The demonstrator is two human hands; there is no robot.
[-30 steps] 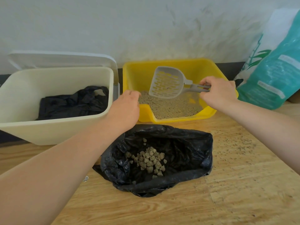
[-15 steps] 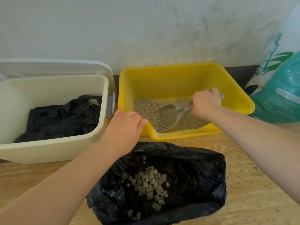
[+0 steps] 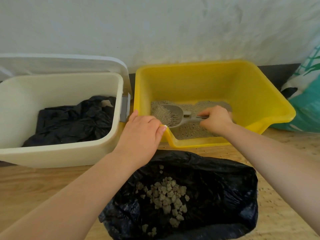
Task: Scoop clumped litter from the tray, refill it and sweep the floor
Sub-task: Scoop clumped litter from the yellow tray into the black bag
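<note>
Gripping the grey scoop (image 3: 174, 116) by its handle, your right hand (image 3: 215, 119) has its fingers curled tight round it inside the yellow tray (image 3: 259, 94), and the slotted bowl of the scoop lies low in the litter (image 3: 192, 130), pointing toward the tray's left wall. Litter covers only the near part of the tray floor; the far part shows bare yellow. Your left hand (image 3: 141, 135) rests on the tray's near-left corner, fingers bent over the rim, thumb on the outer side, so that grip holds the tray's rim.

On the wooden floor just in front of the tray lies an open black bag (image 3: 225, 187), touching or almost touching the tray's front lip, with a heap of pale clumps (image 3: 166, 198) in its middle. Loose grains dot the floor to the right of the bag. Left of the tray, close beside it, stands a cream bin (image 3: 60, 153) with its lid tipped back against the wall and a crumpled black liner (image 3: 74, 122) inside. At the right edge of the view leans a teal and white sack (image 3: 308, 104).
</note>
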